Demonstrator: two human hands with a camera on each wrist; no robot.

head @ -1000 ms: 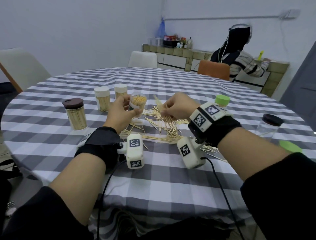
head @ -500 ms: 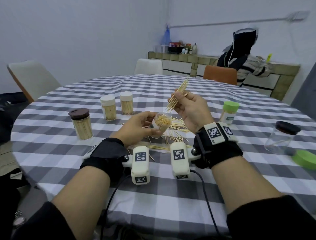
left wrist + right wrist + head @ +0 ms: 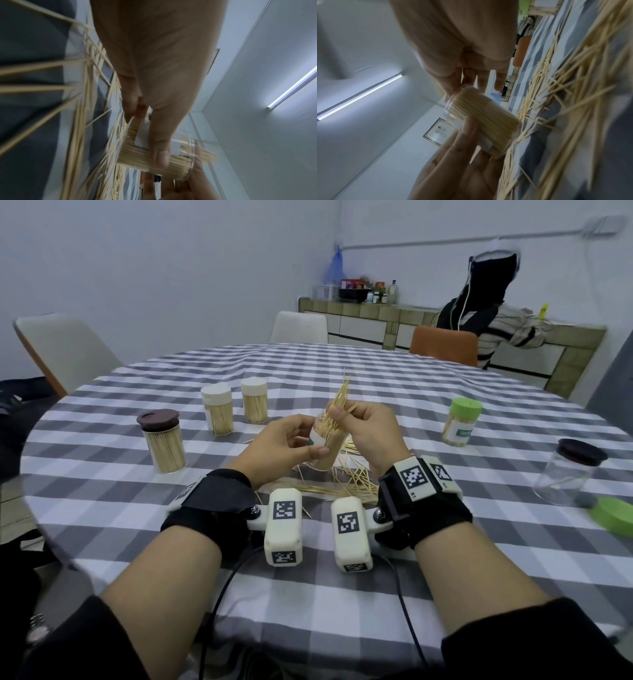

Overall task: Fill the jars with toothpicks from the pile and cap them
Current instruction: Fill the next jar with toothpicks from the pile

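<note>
Head view: my left hand [image 3: 287, 443] has lifted the open jar [image 3: 327, 446] upright off the worktop [image 3: 102, 481], fingers curled round it. My right hand [image 3: 368, 433], which pinched a bundle of toothpicks [image 3: 339, 402] clear of it half a second ago, now feeds them into its mouth, so this jar is nearly full and due its cap.

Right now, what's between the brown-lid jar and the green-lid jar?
In the head view: both hands, left hand gripping an open jar, right hand pinching toothpicks.
</note>
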